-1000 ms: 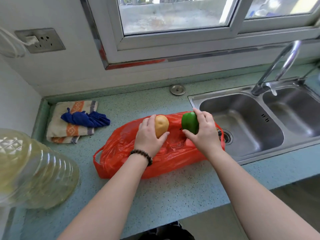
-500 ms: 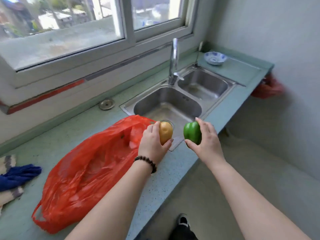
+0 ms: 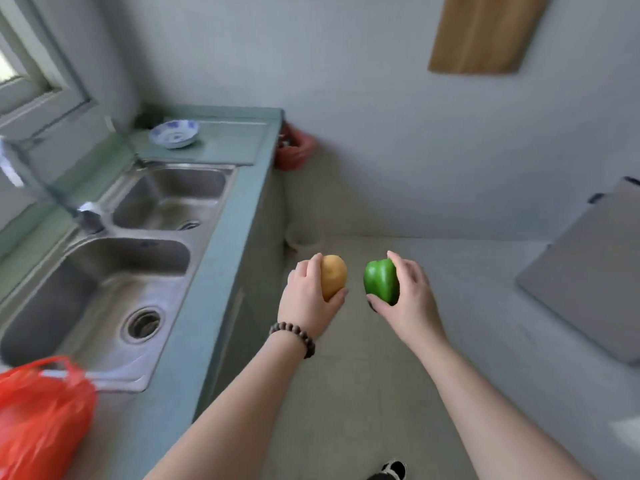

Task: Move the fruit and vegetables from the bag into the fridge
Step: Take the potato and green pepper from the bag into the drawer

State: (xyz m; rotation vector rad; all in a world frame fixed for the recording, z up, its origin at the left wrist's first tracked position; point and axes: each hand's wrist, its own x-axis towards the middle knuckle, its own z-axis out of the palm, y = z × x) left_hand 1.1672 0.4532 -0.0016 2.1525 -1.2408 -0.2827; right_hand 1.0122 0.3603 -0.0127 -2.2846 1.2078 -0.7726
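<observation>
Since half a second ago our view has swung right off the table (image 3: 221,258): the red bag (image 3: 41,414) now sits at the lower left edge, well behind both hands. We note the left hand (image 3: 308,299) with its grip curled round the potato (image 3: 334,276), long axis roughly upright, and the right hand (image 3: 408,299) pinching the green pepper (image 3: 380,281); both are out over the floor, side by side, apart. No fridge is identifiable; the grey slab (image 3: 588,271) at right lies nearer the right hand.

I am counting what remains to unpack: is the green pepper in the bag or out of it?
Out. The right hand holds the pepper over the floor, well away from the red bag on the counter.
</observation>
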